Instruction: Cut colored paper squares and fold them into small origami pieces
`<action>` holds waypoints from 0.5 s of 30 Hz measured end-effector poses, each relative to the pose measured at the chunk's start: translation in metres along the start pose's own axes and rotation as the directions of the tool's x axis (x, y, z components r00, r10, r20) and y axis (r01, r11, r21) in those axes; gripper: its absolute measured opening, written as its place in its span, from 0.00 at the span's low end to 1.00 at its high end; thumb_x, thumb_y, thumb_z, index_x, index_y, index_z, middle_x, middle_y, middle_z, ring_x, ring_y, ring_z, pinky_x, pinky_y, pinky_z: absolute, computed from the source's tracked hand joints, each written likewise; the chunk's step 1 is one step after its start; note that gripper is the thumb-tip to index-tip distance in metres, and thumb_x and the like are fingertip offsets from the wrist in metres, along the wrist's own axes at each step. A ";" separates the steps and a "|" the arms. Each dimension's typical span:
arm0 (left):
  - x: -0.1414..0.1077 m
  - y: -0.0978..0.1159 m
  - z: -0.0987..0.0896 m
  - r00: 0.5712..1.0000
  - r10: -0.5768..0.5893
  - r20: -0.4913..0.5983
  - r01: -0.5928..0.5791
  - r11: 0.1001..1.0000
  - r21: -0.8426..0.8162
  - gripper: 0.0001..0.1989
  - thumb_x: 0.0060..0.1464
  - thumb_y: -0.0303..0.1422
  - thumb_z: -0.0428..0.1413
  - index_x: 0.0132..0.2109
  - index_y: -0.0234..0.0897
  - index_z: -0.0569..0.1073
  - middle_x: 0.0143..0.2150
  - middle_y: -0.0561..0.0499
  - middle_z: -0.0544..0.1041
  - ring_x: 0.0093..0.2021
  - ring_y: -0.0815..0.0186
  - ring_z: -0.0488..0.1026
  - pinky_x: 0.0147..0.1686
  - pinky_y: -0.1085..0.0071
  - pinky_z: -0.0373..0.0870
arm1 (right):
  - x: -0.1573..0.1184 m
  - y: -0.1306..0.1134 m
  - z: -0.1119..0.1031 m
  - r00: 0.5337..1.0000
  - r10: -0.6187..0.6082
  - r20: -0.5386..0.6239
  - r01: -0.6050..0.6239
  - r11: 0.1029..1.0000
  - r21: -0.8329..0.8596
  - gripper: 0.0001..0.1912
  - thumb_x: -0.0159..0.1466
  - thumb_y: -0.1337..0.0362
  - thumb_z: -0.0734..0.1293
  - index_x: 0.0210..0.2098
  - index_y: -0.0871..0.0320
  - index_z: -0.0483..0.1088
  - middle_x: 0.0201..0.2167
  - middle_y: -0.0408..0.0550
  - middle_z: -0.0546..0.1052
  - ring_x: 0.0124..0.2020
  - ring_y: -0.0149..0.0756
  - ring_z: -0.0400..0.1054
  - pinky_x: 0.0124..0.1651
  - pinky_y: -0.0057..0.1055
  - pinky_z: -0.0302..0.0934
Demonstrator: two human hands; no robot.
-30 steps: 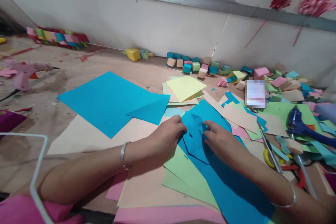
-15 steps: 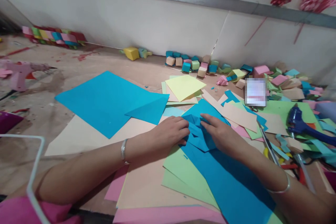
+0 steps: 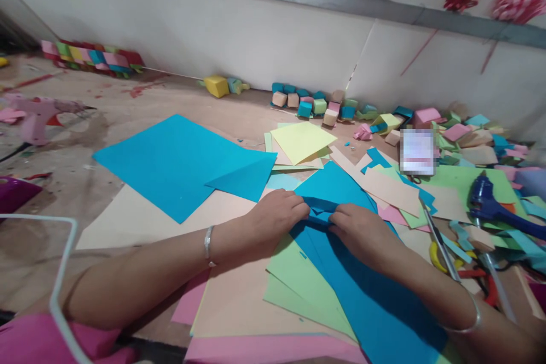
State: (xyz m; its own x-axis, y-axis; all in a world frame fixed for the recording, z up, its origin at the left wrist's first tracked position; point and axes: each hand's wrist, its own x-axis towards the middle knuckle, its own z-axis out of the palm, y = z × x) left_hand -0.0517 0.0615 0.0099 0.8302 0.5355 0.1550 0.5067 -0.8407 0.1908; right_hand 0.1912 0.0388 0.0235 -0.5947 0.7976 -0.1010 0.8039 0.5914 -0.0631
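Observation:
A small folded piece of blue paper (image 3: pixel 321 209) is held between my two hands, its flaps bent up. My left hand (image 3: pixel 279 219) pinches its left end, and my right hand (image 3: pixel 362 230) grips the right end with curled fingers. Beneath them lies a large blue sheet (image 3: pixel 375 301) on a stack of green sheets (image 3: pixel 298 290) and peach sheets (image 3: pixel 234 296). Another big blue sheet (image 3: pixel 170 165), one corner folded over, rests to the left. My fingers partly hide the folded piece.
Behind are yellow sheets (image 3: pixel 302 141) and rows of small paper boxes (image 3: pixel 305 108) along the wall. A pink glue gun (image 3: pixel 38 116) lies left. On the right are a blue glue gun (image 3: pixel 490 205), scissors (image 3: pixel 439 239), a blurred-out phone-like object (image 3: pixel 418 151) and paper scraps.
My right hand has moved down and curled its fingers onto the folded blue paper. The paper's flaps now stand up as a narrow, trough-like shape between both hands.

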 end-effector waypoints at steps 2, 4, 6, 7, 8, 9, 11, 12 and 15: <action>0.001 0.000 0.003 0.997 -0.074 -0.036 0.073 0.997 -0.032 0.06 0.60 0.28 0.50 0.44 0.36 0.67 0.37 0.46 0.73 0.35 0.60 0.67 0.31 0.63 0.57 | 0.002 0.002 -0.002 0.997 0.066 0.050 -0.069 0.996 0.062 0.09 0.67 0.66 0.62 0.32 0.57 0.70 0.33 0.50 0.76 0.35 0.41 0.70 0.31 0.33 0.52; 0.003 0.000 0.005 0.986 -0.154 -0.061 0.150 0.987 -0.054 0.09 0.68 0.35 0.45 0.43 0.36 0.67 0.36 0.47 0.73 0.34 0.61 0.67 0.30 0.64 0.56 | 0.003 0.001 -0.006 0.985 0.136 0.109 -0.145 0.986 0.083 0.08 0.68 0.64 0.62 0.33 0.57 0.70 0.33 0.50 0.76 0.34 0.41 0.71 0.30 0.33 0.50; 0.004 -0.001 0.005 0.974 -0.220 -0.056 0.215 0.974 -0.074 0.14 0.69 0.40 0.44 0.41 0.36 0.68 0.34 0.47 0.73 0.33 0.61 0.66 0.29 0.65 0.56 | 0.004 -0.001 -0.010 0.968 0.195 0.157 -0.209 0.975 0.076 0.08 0.68 0.62 0.62 0.33 0.58 0.69 0.34 0.50 0.77 0.35 0.42 0.71 0.29 0.32 0.48; 0.005 -0.002 0.005 0.967 -0.248 -0.047 0.244 0.966 -0.088 0.14 0.68 0.41 0.45 0.40 0.36 0.68 0.34 0.47 0.73 0.33 0.61 0.66 0.29 0.66 0.55 | 0.004 -0.001 -0.012 0.961 0.216 0.172 -0.231 0.970 0.071 0.09 0.68 0.62 0.62 0.34 0.58 0.69 0.34 0.50 0.77 0.35 0.42 0.71 0.29 0.32 0.47; 0.006 -0.002 0.004 0.960 -0.278 -0.036 0.273 0.956 -0.103 0.13 0.68 0.40 0.46 0.39 0.37 0.68 0.34 0.48 0.73 0.33 0.62 0.67 0.29 0.67 0.55 | 0.005 -0.002 -0.014 0.956 0.232 0.183 -0.247 0.967 0.066 0.09 0.68 0.61 0.62 0.34 0.58 0.69 0.35 0.50 0.77 0.36 0.42 0.71 0.29 0.32 0.46; 0.006 -0.002 0.004 0.952 -0.306 -0.019 0.301 0.946 -0.119 0.12 0.67 0.39 0.48 0.39 0.37 0.68 0.33 0.48 0.73 0.33 0.62 0.67 0.29 0.67 0.55 | 0.005 -0.002 -0.015 0.951 0.246 0.188 -0.261 0.963 0.061 0.10 0.68 0.60 0.62 0.34 0.58 0.69 0.35 0.50 0.77 0.36 0.42 0.72 0.28 0.32 0.45; 0.006 -0.003 0.002 0.938 -0.347 0.012 0.345 0.928 -0.144 0.10 0.66 0.38 0.50 0.38 0.37 0.68 0.33 0.49 0.73 0.32 0.62 0.67 0.28 0.68 0.54 | 0.006 -0.001 -0.017 0.943 0.272 0.193 -0.288 0.956 0.058 0.11 0.68 0.57 0.63 0.34 0.58 0.69 0.34 0.50 0.77 0.35 0.42 0.72 0.28 0.31 0.44; 0.006 -0.003 0.002 0.933 -0.360 0.021 0.359 0.921 -0.150 0.09 0.65 0.38 0.52 0.38 0.38 0.68 0.33 0.50 0.73 0.32 0.62 0.67 0.27 0.69 0.53 | 0.007 0.001 -0.018 0.938 0.284 0.197 -0.301 0.952 0.059 0.12 0.67 0.56 0.64 0.33 0.57 0.69 0.33 0.49 0.77 0.34 0.42 0.72 0.28 0.31 0.43; 0.004 -0.002 0.001 0.921 -0.388 0.024 0.387 0.910 -0.152 0.08 0.63 0.37 0.54 0.41 0.38 0.67 0.33 0.50 0.73 0.31 0.63 0.66 0.26 0.69 0.52 | 0.009 0.006 -0.020 0.926 0.311 0.215 -0.332 0.941 0.070 0.12 0.66 0.55 0.66 0.31 0.57 0.68 0.31 0.47 0.78 0.33 0.40 0.71 0.28 0.30 0.43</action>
State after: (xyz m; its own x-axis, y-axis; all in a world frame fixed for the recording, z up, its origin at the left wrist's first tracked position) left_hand -0.0487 0.0652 0.0090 0.5740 0.8176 0.0457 0.7467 -0.5455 0.3805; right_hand 0.1907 0.0517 0.0422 -0.2988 0.8967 -0.3266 0.9543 0.2831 -0.0958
